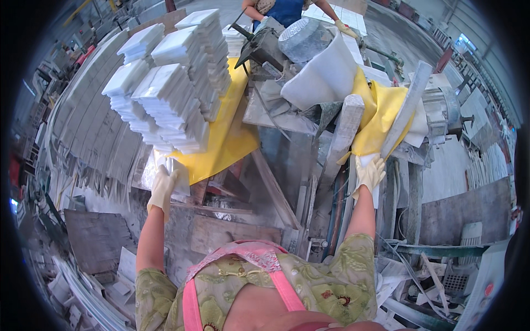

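Note:
My left hand (164, 185), in a pale cream glove, is closed at the near edge of a low white tile pile (180, 175), its fingers against the tiles. Behind it rise tall stacks of white stone tiles (171, 94), standing partly on a yellow sheet (212, 157). My right hand (370, 174), gloved alike, is closed around a white flat piece (376, 194) just below a hanging yellow cloth (381, 118). White shows above and below these fingers; the rest of that piece is hidden under the cloth.
A dusty motor (305, 39) and a curved white guard (323, 71) sit on the machine ahead. A wooden post (342, 129) and a slanted bar (407, 107) flank the cloth. Across the machine stands a co-worker in a blue apron (280, 12). Offcuts (118, 281) lie low at left.

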The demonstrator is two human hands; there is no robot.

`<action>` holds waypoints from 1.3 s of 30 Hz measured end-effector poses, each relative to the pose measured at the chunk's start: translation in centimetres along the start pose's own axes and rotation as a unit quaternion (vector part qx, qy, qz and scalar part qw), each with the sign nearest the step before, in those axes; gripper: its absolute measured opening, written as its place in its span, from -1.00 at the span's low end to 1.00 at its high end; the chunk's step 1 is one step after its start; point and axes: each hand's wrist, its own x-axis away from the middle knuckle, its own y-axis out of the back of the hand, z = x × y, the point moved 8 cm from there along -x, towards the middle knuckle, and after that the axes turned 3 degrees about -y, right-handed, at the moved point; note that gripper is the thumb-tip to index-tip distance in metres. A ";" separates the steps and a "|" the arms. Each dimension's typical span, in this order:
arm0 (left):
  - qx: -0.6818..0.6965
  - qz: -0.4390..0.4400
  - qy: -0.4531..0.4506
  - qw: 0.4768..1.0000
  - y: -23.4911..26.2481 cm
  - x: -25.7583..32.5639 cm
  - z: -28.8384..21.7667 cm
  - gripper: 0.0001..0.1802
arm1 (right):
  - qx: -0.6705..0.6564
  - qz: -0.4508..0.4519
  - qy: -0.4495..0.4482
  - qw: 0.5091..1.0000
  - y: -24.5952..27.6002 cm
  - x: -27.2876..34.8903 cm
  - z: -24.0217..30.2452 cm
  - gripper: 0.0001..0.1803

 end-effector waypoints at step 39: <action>0.042 -0.029 -0.027 0.998 0.6 0.9 -1.3 -0.32 | -0.052 0.277 0.194 0.940 9.0 21.4 -12.2 0.08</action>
